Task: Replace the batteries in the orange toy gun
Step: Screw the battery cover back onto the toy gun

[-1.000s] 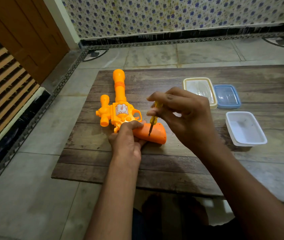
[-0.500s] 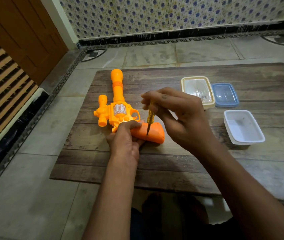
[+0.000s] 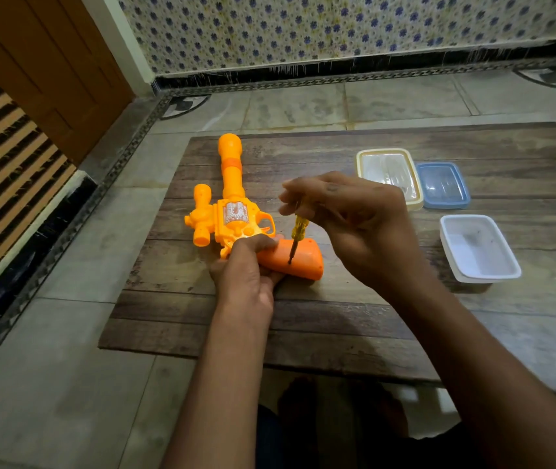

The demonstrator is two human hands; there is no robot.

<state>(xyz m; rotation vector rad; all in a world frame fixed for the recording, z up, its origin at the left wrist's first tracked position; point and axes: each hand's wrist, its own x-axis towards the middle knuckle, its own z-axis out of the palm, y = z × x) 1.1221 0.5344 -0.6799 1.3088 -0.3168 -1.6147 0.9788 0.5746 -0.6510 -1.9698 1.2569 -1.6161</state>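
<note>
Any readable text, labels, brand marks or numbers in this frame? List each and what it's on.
None readable.
Silver embossed plate on the orange plastic toy gun: a raised pattern, no legible characters.
Yellow-handled screwdriver, cream-rimmed lid, blue-rimmed lid, white plastic tub: no markings visible.

Wooden plank board, lying on tiled floor. On it: orange toy gun, left; cream-rimmed lidded container touching blue-lidded container, far right; open white tub, right.
</note>
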